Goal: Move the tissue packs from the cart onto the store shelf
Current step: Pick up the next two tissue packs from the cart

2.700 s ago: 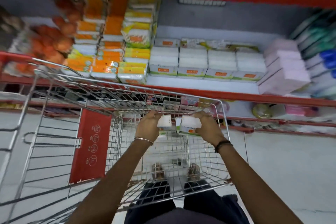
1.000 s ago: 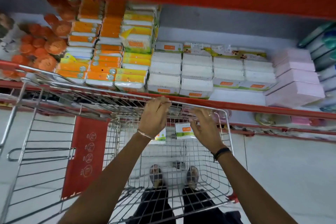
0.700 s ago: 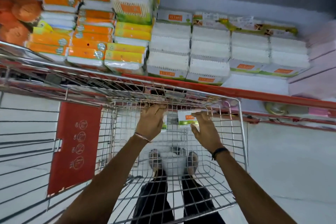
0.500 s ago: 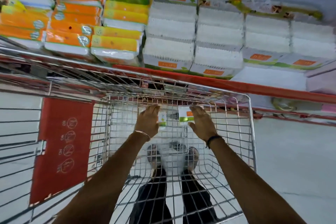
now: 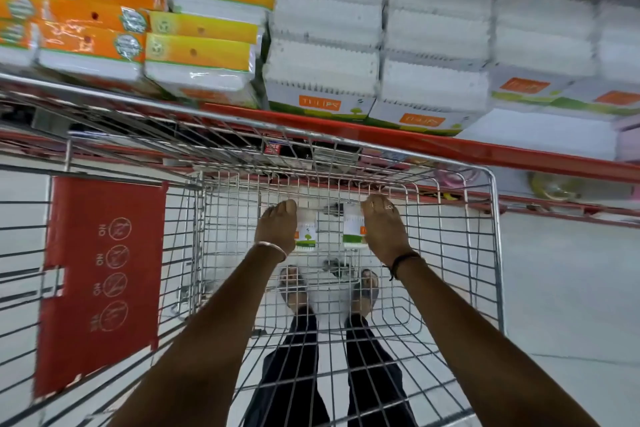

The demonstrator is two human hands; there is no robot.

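Mostly done, judging by the shelf (image 5: 450,146): full stacks of white tissue packs (image 5: 322,55) already sitting there, orange and yellow packs (image 5: 201,52) to their left. Left to do: two small packs at the bottom of the cart (image 5: 493,218), near its far wall; nothing else visible in the basket. Left hand (image 5: 277,227) down on the left pack (image 5: 306,230), right hand (image 5: 384,229) down on the right pack (image 5: 353,230), one pack per hand, each pack partly hidden under its palm. Grip: fingers laid over the packs, touching; clamped or merely resting, cannot tell. Packs not yet lifted, well below the shelf edge.
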